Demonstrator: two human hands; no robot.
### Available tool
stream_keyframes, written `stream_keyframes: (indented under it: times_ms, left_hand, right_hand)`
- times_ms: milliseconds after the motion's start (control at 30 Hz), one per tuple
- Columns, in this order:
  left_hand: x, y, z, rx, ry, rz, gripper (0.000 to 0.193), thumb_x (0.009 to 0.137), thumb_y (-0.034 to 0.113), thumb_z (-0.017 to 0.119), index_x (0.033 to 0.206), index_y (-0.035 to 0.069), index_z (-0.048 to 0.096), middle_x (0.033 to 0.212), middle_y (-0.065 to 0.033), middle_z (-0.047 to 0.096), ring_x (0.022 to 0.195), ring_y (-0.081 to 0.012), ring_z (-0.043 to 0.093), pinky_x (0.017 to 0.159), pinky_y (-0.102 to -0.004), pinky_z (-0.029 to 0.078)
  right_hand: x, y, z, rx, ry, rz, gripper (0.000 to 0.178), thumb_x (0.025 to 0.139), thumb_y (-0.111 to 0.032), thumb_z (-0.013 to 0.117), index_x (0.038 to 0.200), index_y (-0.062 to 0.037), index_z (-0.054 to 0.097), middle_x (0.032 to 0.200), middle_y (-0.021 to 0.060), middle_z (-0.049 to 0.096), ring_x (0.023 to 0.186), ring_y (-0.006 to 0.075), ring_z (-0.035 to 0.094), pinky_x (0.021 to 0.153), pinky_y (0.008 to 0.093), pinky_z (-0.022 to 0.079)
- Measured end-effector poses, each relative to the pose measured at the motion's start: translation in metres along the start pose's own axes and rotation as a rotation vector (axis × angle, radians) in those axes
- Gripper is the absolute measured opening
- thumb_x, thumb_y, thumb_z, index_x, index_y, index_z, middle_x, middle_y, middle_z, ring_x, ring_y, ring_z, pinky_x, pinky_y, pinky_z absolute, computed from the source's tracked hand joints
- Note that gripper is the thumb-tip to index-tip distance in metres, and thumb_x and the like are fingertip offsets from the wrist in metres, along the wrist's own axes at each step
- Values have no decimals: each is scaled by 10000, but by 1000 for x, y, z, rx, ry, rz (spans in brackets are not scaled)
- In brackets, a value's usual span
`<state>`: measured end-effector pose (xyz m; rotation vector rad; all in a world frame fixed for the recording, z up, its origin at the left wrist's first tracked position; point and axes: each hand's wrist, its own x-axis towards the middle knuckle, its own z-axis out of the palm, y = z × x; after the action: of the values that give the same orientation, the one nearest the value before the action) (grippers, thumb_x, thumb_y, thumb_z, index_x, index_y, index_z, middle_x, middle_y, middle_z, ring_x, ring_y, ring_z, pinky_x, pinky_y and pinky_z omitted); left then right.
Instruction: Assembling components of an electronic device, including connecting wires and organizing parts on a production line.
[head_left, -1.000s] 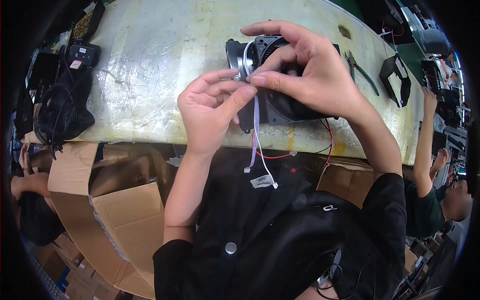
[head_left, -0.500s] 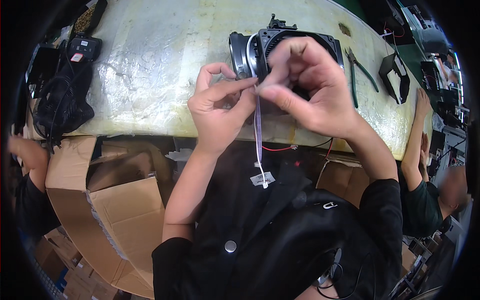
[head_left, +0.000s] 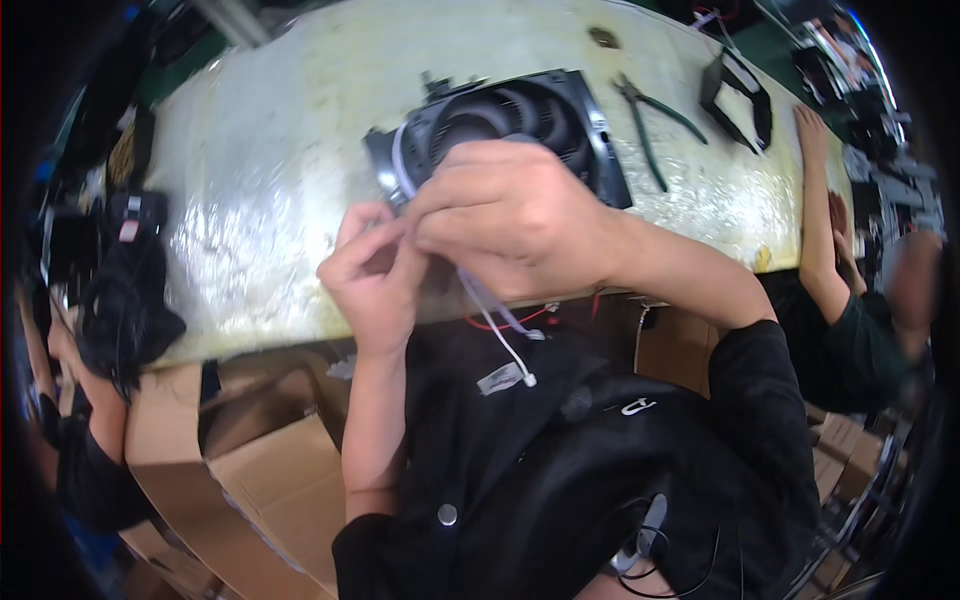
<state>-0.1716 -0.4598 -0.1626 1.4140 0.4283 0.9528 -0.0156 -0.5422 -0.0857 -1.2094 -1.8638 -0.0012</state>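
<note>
A black fan in a rectangular housing (head_left: 572, 115) lies on the table just beyond my hands. From its left side a white cable (head_left: 399, 160) runs toward my fingers. My left hand (head_left: 378, 285) pinches the cable between thumb and fingers. Against those fingertips my right hand (head_left: 520, 220) is closed too, its fingers pressed together on the same cable and hiding the exact grip. Below the hands hang loose white and purple leads (head_left: 500, 330) with small white connectors at their ends, in front of my dark shirt.
Green-handled pliers (head_left: 655, 150) and a black frame-like part (head_left: 765, 115) lie to the right. Dark mesh material with cables (head_left: 125, 300) sits at the left edge. Open cardboard boxes (head_left: 280, 470) stand below the table. Other people's arms (head_left: 815, 190) show at both sides.
My view has turned and shifted, so the fan looks tilted. The right hand, raised with curled fingers before, has come down and closed beside the left fingertips. The cable's lower leads have spread apart.
</note>
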Motion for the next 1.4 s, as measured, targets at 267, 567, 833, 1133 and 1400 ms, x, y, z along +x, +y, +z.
stream_keyframes:
  times_ms: [267,567,833,1133,1400]
  left_hand:
    - [-3,13,10,137,90,40,206,831,-107,642,1022,-55,699,942,-36,503,734,-55,526,619,-162,422]
    - [-1,9,11,268,91,241,168,801,-81,701,960,-27,698,791,-52,571,643,-85,500,563,-193,389]
    - [5,8,9,236,92,305,136,820,-59,695,955,-45,696,822,-88,628,650,-87,567,574,-187,436]
    - [3,5,4,50,122,229,115,850,-59,664,960,-86,679,871,-110,633,716,-97,590,641,-194,470]
    - [2,5,4,90,115,252,123,839,-71,670,961,-75,686,873,-108,636,720,-97,589,631,-193,465]
  right_hand:
    - [-75,32,-96,-508,325,729,309,824,-176,727,1092,-32,673,1077,115,677,999,251,632,903,349,472]
    - [-156,26,-88,-1087,-32,902,456,988,-231,467,1411,-68,419,1168,200,529,1099,351,504,983,430,348]
    - [-89,-27,-120,324,355,1062,484,797,-94,565,1265,26,531,1097,39,577,875,141,476,828,268,408]
    - [0,-46,-79,-668,-415,339,663,553,56,617,1196,-108,639,1049,131,563,929,313,549,868,383,418]
    - [23,-57,-64,-819,-587,284,569,610,10,645,1170,-91,639,990,101,554,842,265,564,783,374,445]
